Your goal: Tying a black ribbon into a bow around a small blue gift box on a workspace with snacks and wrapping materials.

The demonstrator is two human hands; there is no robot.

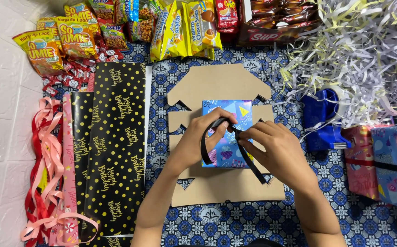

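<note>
Two hands: both worked over a box (228,132) wrapped in blue party paper.
Left hand (198,142): fingers closed, pinching a loop of black ribbon (206,137) at the box's left side.
Right hand (276,146): fingers pinched shut on the same ribbon at the box's right edge; a ribbon tail ran down toward the cardboard's lower right corner.
Box: lay at the middle of a flat cardboard cutout (221,84) on a blue patterned cloth (235,219).
Left of cardboard: black dotted wrapping sheets (116,146), then pink and red ribbons (47,174).
Far edge: snack packets (70,36).
Right side: shredded paper (363,59), blue tape dispenser (322,119), wrapped gifts (386,160).
</note>
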